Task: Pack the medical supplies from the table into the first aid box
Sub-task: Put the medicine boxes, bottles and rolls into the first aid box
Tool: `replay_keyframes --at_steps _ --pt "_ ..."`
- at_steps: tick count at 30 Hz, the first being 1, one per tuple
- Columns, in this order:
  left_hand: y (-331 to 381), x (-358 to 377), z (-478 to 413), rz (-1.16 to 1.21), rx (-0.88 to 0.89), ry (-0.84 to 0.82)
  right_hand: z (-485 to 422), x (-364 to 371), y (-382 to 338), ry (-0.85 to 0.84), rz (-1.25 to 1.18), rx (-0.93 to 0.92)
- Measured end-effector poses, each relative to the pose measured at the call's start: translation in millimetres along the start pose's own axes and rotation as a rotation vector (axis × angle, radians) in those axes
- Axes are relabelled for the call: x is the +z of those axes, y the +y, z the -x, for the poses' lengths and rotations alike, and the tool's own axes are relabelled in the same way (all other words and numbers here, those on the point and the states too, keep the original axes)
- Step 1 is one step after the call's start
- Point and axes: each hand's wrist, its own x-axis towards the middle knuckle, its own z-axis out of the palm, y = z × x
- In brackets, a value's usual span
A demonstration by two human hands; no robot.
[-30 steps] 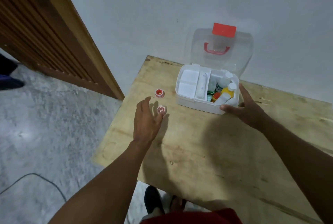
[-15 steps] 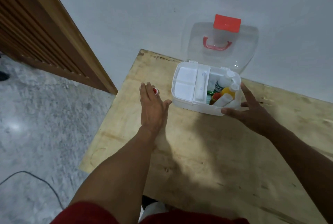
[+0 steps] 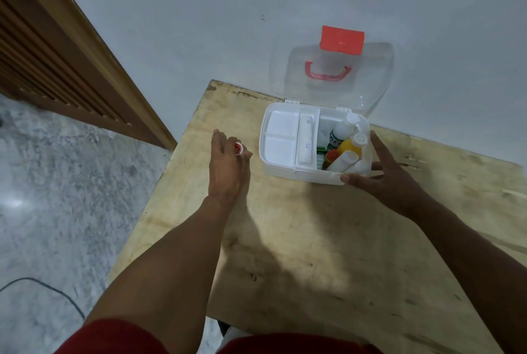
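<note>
The white first aid box [image 3: 288, 169] stands open at the back of the wooden table [image 3: 313, 254], its clear lid [image 3: 333, 91] with a red handle leaning on the wall. Its right part holds a white bottle [image 3: 340, 131], a yellow bottle [image 3: 348, 147] and other small items. The left tray compartments hold white pads. My left hand [image 3: 228, 171] lies palm down left of the box, fingers curled on a small red-capped jar [image 3: 238, 148]. A second jar is hidden. My right hand [image 3: 390, 179] grips the box's front right corner.
The table's left edge runs close beside my left hand, with grey stone floor [image 3: 57, 197] below. A wooden slatted door [image 3: 57, 54] stands at the far left. A black cable [image 3: 42, 285] lies on the floor.
My left hand reached forward over the two small jars and its fingers closed on one; the other went out of sight under the hand. My right hand stayed on the box corner.
</note>
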Motion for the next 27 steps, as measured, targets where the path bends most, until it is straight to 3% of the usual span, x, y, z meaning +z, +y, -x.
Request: replay_keyframes --at_steps 8,11,22,27 --pt "16.1 -26.4 -9.1 -0.043 -0.129 0.095 2.6 3.1 -7.4 -0.043 -0.059 -0.013" --pt "17.8 -32.1 -12.1 -0.042 -0.025 0.098 6.3 5.6 -7.1 -0.034 -0.113 -0.03" --pt "91.9 -48.6 -28.8 0.155 0.086 0.083 13.6 5.0 -16.5 -0.013 -0.198 -0.116" --pt "115.6 -28.3 -32.2 0.0 0.198 -0.024 13.3 3.3 -13.2 -0.007 -0.185 -0.127"
